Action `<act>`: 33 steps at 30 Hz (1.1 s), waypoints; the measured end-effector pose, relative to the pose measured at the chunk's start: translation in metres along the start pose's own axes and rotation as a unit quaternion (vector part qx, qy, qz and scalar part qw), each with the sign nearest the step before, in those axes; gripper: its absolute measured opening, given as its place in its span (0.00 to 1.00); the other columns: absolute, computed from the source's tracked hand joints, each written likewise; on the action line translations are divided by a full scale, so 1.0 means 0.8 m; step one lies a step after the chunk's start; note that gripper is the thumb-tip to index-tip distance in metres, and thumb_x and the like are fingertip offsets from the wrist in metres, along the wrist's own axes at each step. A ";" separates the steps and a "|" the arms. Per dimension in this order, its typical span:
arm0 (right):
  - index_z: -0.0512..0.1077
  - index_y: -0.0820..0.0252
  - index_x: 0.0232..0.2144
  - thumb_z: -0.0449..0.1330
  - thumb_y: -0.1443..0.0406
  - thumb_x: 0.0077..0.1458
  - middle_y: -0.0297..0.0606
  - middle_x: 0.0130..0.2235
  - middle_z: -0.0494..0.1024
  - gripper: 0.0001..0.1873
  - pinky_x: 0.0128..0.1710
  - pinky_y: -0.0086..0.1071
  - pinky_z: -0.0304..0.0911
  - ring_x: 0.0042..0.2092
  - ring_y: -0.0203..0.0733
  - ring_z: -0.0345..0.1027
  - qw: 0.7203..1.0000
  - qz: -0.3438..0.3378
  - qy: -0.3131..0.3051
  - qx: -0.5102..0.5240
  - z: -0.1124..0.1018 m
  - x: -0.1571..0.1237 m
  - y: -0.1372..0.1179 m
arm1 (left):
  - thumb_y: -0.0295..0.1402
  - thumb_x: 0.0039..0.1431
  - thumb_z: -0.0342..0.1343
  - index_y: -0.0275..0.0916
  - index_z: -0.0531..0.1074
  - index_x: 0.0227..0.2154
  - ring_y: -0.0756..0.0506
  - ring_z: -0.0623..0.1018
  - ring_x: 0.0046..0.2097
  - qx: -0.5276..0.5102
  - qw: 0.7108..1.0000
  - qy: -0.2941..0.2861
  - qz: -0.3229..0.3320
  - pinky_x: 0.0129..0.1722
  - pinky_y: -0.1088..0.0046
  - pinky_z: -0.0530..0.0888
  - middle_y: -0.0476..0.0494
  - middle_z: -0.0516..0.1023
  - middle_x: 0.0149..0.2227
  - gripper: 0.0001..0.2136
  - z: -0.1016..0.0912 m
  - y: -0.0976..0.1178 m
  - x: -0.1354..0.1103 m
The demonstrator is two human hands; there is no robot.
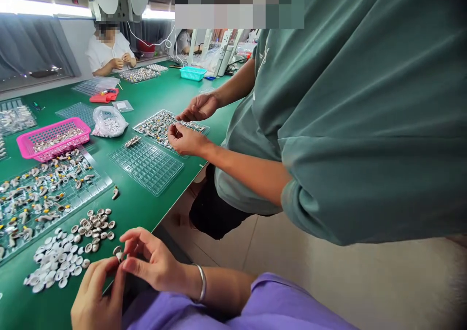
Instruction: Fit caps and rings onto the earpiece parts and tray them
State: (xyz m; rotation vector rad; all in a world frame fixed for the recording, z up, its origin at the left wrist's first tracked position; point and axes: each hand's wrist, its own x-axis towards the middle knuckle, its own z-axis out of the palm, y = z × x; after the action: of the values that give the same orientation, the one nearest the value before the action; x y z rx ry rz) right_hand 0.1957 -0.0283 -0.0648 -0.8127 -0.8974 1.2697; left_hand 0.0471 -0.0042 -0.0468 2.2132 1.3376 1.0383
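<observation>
At the table's front edge, my left hand (98, 293) pinches a small white-and-grey earbud piece (119, 255) between thumb and fingertips. My right hand (155, 262), with a silver bangle on the wrist, meets it from the right; its thumb and curled fingers close in around the same piece. Fingers partly cover the piece, so its full shape is hidden. Just beyond my hands lie a pile of white round caps (58, 259) and a pile of grey-beige cup-shaped shells (97, 227). A single earbud piece (116, 192) rests apart from them.
A clear tray (105, 181) of stemmed earbud pieces is at left, behind it a pink basket (24, 145) and a plastic bag (109, 120). A co-worker in a green shirt (328, 125) stands close on my right, both hands over another filled tray (155, 125). Another person sits opposite.
</observation>
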 end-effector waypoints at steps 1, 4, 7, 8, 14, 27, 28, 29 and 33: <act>0.72 0.56 0.45 0.73 0.52 0.43 0.33 0.37 0.71 0.29 0.42 0.31 0.65 0.36 0.34 0.66 1.000 -0.007 -0.009 -0.023 0.001 0.000 0.000 | 0.41 0.61 0.54 0.47 0.75 0.34 0.43 0.80 0.32 0.032 0.999 0.017 0.035 0.33 0.68 0.76 0.46 0.80 0.32 0.07 0.000 -0.002 -0.001; 0.73 0.59 0.39 0.74 0.52 0.41 0.34 0.38 0.72 0.26 0.41 0.32 0.67 0.35 0.34 0.68 0.998 -0.008 -0.020 -0.052 0.002 0.003 0.000 | 0.36 0.62 0.53 0.47 0.75 0.36 0.42 0.80 0.35 0.076 0.991 0.039 0.100 0.35 0.67 0.76 0.44 0.81 0.33 0.05 0.000 -0.006 -0.006; 0.75 0.61 0.37 0.70 0.52 0.47 0.35 0.36 0.74 0.21 0.39 0.32 0.67 0.34 0.34 0.69 0.998 0.008 -0.006 -0.059 -0.001 0.007 -0.001 | 0.37 0.60 0.56 0.47 0.75 0.37 0.42 0.81 0.35 0.034 0.996 0.013 0.085 0.38 0.66 0.77 0.45 0.81 0.35 0.05 -0.003 -0.009 -0.010; 0.75 0.61 0.37 0.69 0.52 0.48 0.35 0.36 0.75 0.21 0.39 0.32 0.67 0.33 0.34 0.69 0.998 0.017 -0.003 -0.057 -0.002 0.008 -0.001 | 0.40 0.59 0.58 0.47 0.75 0.36 0.42 0.81 0.35 0.008 0.998 -0.004 0.058 0.38 0.66 0.77 0.45 0.81 0.35 0.06 -0.004 -0.010 -0.010; 0.71 0.60 0.38 0.73 0.50 0.41 0.34 0.34 0.77 0.27 0.42 0.33 0.67 0.35 0.35 0.72 0.997 0.070 0.004 -0.013 -0.014 0.010 -0.006 | 0.52 0.49 0.63 0.45 0.76 0.41 0.40 0.84 0.39 -0.190 0.962 -0.091 -0.173 0.38 0.67 0.82 0.44 0.84 0.39 0.21 -0.010 -0.011 0.016; 0.71 0.62 0.38 0.71 0.52 0.45 0.28 0.29 0.72 0.24 0.33 0.27 0.63 0.29 0.29 0.66 0.994 0.087 -0.067 -0.022 -0.067 0.029 -0.046 | 0.53 0.40 0.68 0.41 0.81 0.32 0.41 0.82 0.33 -0.317 0.899 -0.201 -0.227 0.35 0.68 0.80 0.44 0.84 0.29 0.22 0.019 0.037 0.074; 0.72 0.62 0.38 0.72 0.53 0.44 0.27 0.28 0.71 0.24 0.33 0.27 0.63 0.29 0.29 0.65 0.994 0.074 -0.057 -0.053 -0.071 0.031 -0.045 | 0.52 0.40 0.68 0.40 0.80 0.32 0.42 0.82 0.32 -0.317 0.899 -0.203 -0.225 0.34 0.68 0.79 0.44 0.84 0.29 0.21 0.023 0.038 0.078; 0.72 0.62 0.37 0.72 0.54 0.43 0.27 0.28 0.70 0.24 0.32 0.27 0.63 0.29 0.29 0.64 0.993 0.059 -0.045 -0.089 -0.075 0.034 -0.044 | 0.52 0.40 0.68 0.40 0.80 0.31 0.43 0.81 0.31 -0.316 0.899 -0.208 -0.222 0.33 0.69 0.79 0.43 0.84 0.29 0.21 0.027 0.039 0.084; 0.74 0.63 0.37 0.67 0.57 0.50 0.30 0.27 0.72 0.17 0.31 0.28 0.63 0.29 0.32 0.65 0.981 0.015 0.011 -0.196 -0.095 0.049 -0.041 | 0.49 0.42 0.68 0.37 0.81 0.32 0.45 0.79 0.29 -0.315 0.894 -0.236 -0.214 0.32 0.70 0.77 0.43 0.83 0.27 0.20 0.049 0.037 0.113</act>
State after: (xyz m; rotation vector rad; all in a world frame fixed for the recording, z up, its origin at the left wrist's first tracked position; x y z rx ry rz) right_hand 0.2809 0.0052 -0.0640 -1.1497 -1.1393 1.1211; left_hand 0.1198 0.0622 -0.0176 1.4614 1.0051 0.5901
